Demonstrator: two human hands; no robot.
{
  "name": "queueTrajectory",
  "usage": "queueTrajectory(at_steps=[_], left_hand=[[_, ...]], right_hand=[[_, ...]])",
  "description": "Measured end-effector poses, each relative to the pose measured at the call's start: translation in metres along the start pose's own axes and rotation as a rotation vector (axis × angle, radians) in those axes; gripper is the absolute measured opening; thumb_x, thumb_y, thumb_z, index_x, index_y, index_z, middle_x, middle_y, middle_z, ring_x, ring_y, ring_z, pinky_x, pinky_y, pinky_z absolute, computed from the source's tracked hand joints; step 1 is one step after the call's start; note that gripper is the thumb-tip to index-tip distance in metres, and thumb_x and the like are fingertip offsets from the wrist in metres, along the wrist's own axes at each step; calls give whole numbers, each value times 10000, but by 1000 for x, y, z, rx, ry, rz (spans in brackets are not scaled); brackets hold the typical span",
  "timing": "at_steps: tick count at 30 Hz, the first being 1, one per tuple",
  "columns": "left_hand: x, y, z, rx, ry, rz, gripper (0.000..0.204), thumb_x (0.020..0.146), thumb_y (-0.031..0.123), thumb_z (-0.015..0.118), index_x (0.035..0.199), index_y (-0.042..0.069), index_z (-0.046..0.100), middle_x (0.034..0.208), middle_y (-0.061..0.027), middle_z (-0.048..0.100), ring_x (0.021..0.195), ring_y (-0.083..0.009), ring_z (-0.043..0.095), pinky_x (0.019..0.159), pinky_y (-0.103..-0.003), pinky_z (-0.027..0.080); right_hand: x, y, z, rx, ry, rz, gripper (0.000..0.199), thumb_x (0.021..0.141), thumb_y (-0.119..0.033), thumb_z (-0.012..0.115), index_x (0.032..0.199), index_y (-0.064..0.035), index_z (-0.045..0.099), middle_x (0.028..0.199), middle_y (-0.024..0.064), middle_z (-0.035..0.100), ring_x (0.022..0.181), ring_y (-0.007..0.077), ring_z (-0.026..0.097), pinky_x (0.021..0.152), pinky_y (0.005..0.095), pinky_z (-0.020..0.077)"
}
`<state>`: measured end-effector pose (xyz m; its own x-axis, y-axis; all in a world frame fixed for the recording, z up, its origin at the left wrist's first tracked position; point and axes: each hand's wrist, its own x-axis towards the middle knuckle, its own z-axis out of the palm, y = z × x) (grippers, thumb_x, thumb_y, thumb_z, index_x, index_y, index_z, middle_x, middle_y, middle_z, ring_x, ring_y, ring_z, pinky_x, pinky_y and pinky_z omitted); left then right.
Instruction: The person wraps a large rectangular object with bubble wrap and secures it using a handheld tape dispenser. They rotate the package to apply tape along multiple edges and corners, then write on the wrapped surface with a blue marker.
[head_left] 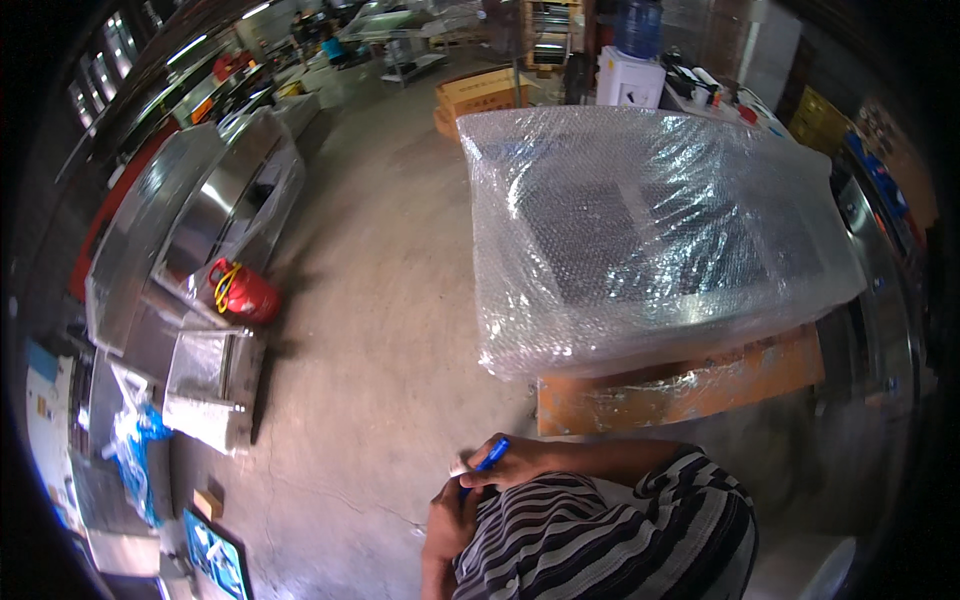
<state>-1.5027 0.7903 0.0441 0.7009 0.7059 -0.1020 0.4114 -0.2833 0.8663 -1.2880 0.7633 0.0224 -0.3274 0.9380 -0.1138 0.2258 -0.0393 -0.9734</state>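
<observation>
Both of my hands are together in front of my striped shirt, at the lower middle. My right hand (516, 461) is closed around a blue marker (493, 454), whose upper end sticks out above the fingers. Against it, just lower and to the left, my left hand (452, 518) has its fingers curled in; what they hold, if anything, is hidden. A small pale patch shows between the hands, too small to name. Beyond them stands a large bulky item in bubble wrap (640, 240), with a brown cardboard piece (690, 385) along its near lower side.
On the left are wrapped metal units (215, 200), a red gas cylinder (246, 292) with a yellow hose, and a wrapped metal frame (205, 375). Cardboard boxes (485, 92) and a water dispenser (630, 78) stand behind the wrapped item. People are far off at the upper left.
</observation>
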Motion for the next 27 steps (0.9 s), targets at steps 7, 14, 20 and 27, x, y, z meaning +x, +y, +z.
queueTrajectory(at_steps=[7,14,20,27], left_hand=[[111,-55,-104,165,-318,183,322,986,257,662,1103,-30,571,808,-295,675,761,-489,679,630,-519,538],[188,-47,-163,123,-626,246,306,979,214,634,1151,-35,587,800,-276,682,738,-483,678,623,-508,535],[269,-48,-156,-43,-759,340,262,1013,222,553,1003,-29,628,684,-170,652,623,-311,679,568,-398,501],[420,-86,-149,-166,-424,256,337,1045,264,525,903,-15,649,656,-87,640,630,-196,651,599,-330,508]], right_hand=[[91,-39,-9,195,285,235,532,1031,-467,550,915,11,753,741,172,690,651,250,624,651,382,485],[128,-81,-32,-90,401,298,358,1010,-393,571,1052,-65,708,798,147,707,724,255,656,715,388,524],[116,-88,-85,-270,744,316,378,1016,-413,550,1060,-54,660,867,115,690,794,258,637,772,430,499],[-40,-126,-245,33,1790,-321,659,1050,-530,480,676,-1,595,545,47,466,504,144,451,483,303,339]])
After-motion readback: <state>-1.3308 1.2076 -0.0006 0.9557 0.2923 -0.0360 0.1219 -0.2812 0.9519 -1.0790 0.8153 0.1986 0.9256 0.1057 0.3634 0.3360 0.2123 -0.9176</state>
